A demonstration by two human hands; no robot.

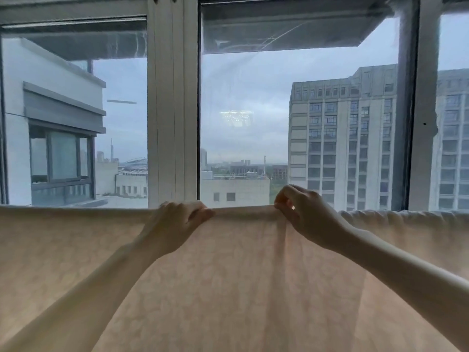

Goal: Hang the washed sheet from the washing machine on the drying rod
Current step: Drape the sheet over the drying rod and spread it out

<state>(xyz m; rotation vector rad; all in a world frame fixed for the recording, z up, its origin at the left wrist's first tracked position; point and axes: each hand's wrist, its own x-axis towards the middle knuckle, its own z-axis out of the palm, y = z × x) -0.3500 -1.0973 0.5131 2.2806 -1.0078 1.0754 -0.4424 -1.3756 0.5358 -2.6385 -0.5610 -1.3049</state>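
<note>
- Spreading the sheet (pixel 228 275) along the drying rod looks like the step in hand; it's already draped over, top fold running edge to edge across the view in front of the window (pixel 243 123). The rod itself is hidden under the fold.
- Left hand (pixel 177 219): fingers curled over the top fold, thumb underneath, gripping cloth.
- Right hand (pixel 302 212): fingertips pinching the top fold just right of the left hand, small gap between the two.
- A vertical crease hangs under the right hand; the fold to the right of it looks bunched.
- My advice: anchor with the left, slide the right outward along the rod to pull that bunching flat.
- Keep tension light and along the rod, not downward, or I'd expect the sheet to slide off one side.
- I can't tell the rear drop length; check it's balanced before letting go.
</note>
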